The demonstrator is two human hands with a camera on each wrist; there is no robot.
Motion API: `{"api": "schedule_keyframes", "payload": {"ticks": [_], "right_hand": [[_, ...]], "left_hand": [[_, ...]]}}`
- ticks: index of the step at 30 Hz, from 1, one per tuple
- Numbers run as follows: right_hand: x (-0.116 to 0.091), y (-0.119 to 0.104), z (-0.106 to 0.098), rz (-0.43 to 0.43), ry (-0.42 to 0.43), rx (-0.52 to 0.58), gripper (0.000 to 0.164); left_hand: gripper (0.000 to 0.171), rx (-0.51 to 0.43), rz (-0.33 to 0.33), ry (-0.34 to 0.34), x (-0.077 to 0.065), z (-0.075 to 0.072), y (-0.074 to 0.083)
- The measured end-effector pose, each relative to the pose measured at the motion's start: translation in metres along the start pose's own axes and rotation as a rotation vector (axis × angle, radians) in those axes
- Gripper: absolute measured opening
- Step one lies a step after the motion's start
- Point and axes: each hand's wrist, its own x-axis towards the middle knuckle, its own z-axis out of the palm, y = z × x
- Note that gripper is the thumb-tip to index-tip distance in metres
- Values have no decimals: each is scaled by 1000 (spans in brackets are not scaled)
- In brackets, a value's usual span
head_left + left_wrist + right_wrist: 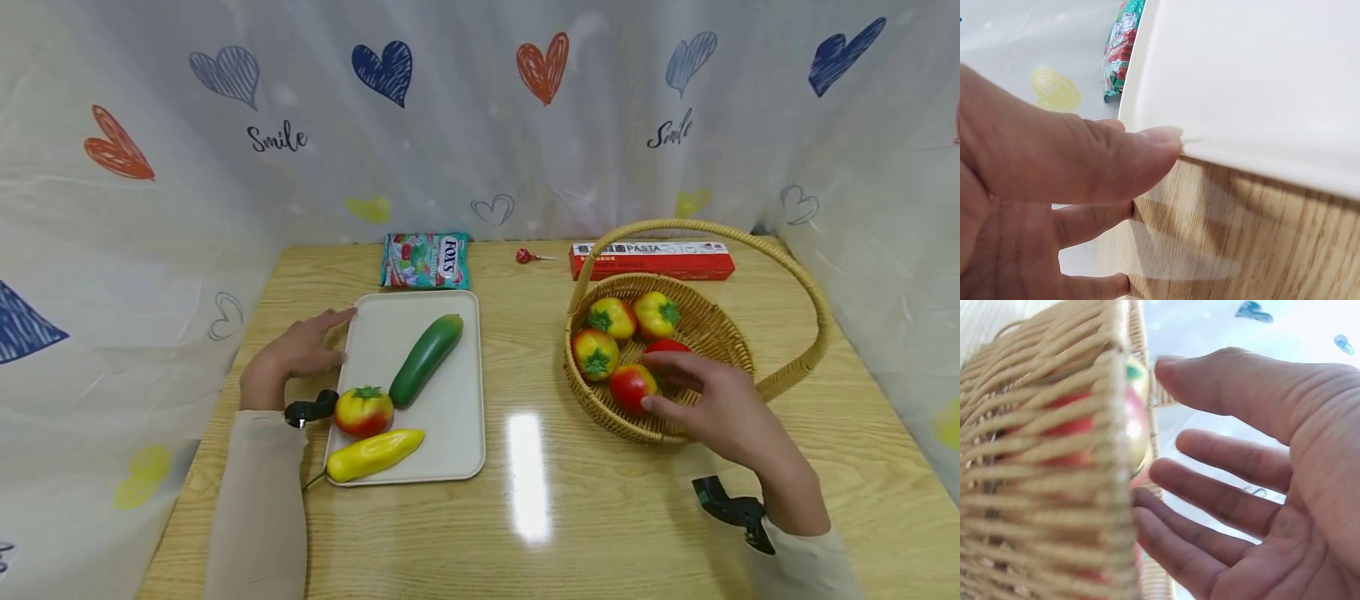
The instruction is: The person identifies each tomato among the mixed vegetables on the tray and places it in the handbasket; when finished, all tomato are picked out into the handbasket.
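My left hand [300,346] is at the left edge of a cream tray [450,417], its fingers fairly straight; the thumb [1104,156] touches the rim in the left wrist view. On the tray lie a green cucumber [427,360], a yellow-red toy tomato [363,412] and a yellow chili pepper [375,455]. Over the right side of a wicker basket [716,333], my right hand [708,400] spreads its relaxed fingers and thumb, with nothing visibly held. Close to its thumb sits a red toy tomato [630,387]. Another red piece [666,345] is partly hidden behind the fingers.
Several yellow-red toy tomatoes [596,354] fill the basket's left side. Its tall handle [813,308] arches up at the right. Along the back of the table lie a candy bag [425,261], a lollipop [524,256] and a red pasta box [675,265], with a curtain behind.
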Motion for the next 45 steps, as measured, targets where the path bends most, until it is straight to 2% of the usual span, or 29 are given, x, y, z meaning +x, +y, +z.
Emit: {"api": "schedule_keyframes", "payload": {"ticks": [5, 8, 15, 23, 29, 33, 36, 45], "right_hand": [[12, -16, 7, -84, 58, 20, 47], [25, -32, 17, -147, 46, 51, 49], [57, -72, 51, -297, -80, 135, 57], [90, -114, 114, -423, -227, 293, 57], [110, -143, 152, -497, -340, 339, 54], [123, -161, 177, -518, -404, 289, 52], [129, -174, 193, -523, -433, 212, 49], [130, -202, 217, -557, -410, -42, 45]], "left_hand": [[84, -4, -3, 3, -2, -3, 0], [83, -11, -16, 7, -4, -3, 0], [83, -30, -30, -9, -2, -2, 0], [81, -10, -17, 2, -1, -2, -1], [80, -23, -4, 4, 0, 0, -1], [81, -26, -12, 3, 1, -1, -2], [81, -33, -11, -3, 1, -2, -3], [81, -52, 8, 0, -1, -1, -2]]}}
